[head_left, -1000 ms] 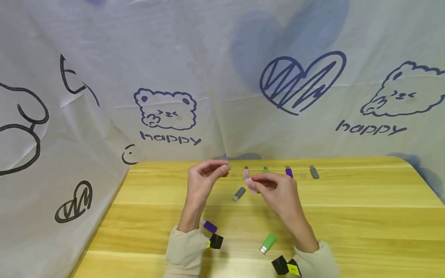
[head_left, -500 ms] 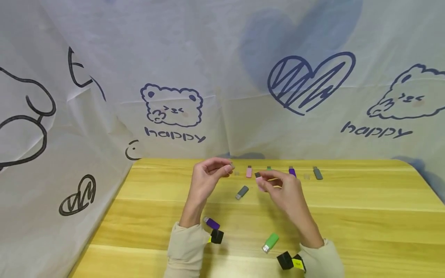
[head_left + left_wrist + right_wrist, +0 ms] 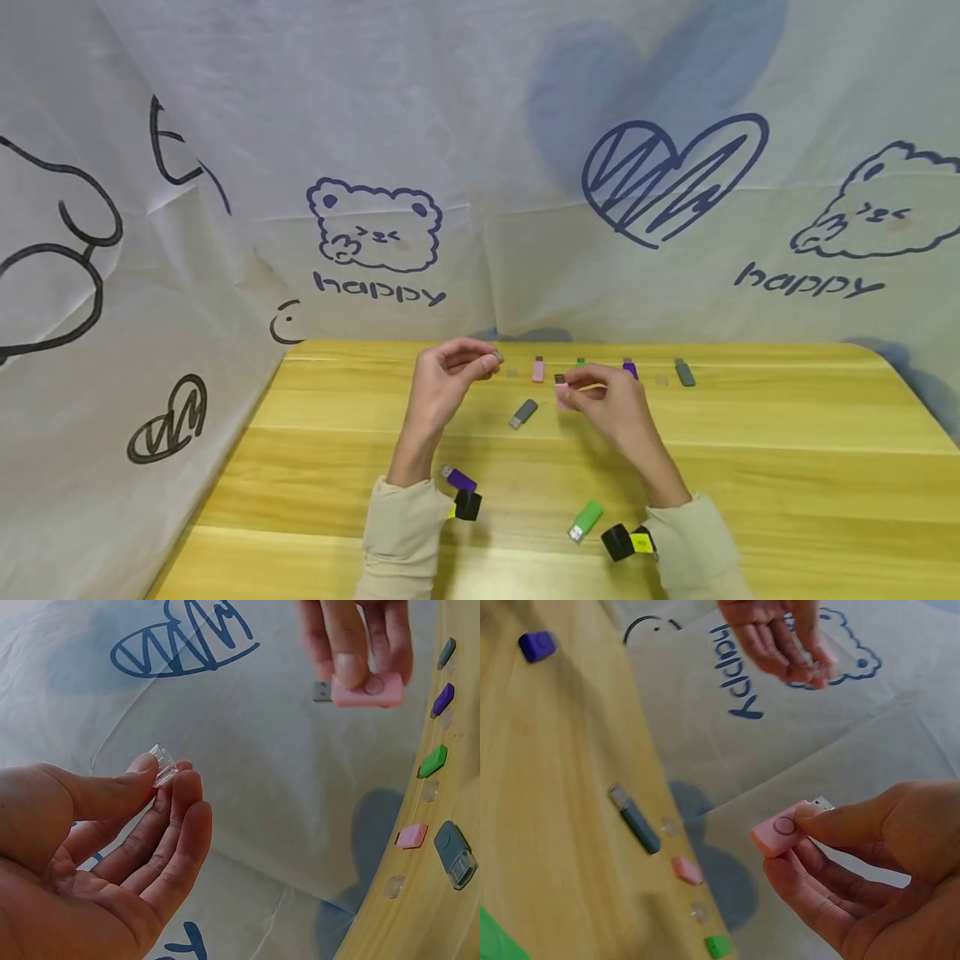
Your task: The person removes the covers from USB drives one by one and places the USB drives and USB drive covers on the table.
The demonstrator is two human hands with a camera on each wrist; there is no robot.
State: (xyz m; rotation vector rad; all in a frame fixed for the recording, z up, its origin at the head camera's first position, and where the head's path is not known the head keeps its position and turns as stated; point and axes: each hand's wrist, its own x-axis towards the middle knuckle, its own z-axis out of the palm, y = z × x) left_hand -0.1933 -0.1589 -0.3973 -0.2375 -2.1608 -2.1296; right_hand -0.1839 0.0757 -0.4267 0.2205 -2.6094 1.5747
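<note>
Between thumb and fingertips my left hand (image 3: 453, 375) pinches a small clear plastic cap (image 3: 163, 766). My right hand (image 3: 615, 404) holds a pink USB flash drive (image 3: 778, 829) by its body, and the bare metal plug sticks out past the thumb. Both hands are raised over the table, apart from each other. Below and between them lies a grey USB flash drive (image 3: 523, 413) with a clear cap over its plug. A purple flash drive (image 3: 459, 479) is beside the left wrist, and a green flash drive (image 3: 586, 521) is near the right wrist.
Along the back edge of the wooden table (image 3: 787, 467) runs a row of a pink drive (image 3: 538, 370), a green drive (image 3: 433, 761), a purple drive (image 3: 443, 699) and a grey drive (image 3: 685, 373). Loose clear caps (image 3: 394, 886) lie among them. A printed cloth (image 3: 510, 283) hangs behind.
My right hand has drawn slightly away from the left and turned the pink flash drive, so its plug now shows dark and points up. The left hand keeps its pinch on the cap.
</note>
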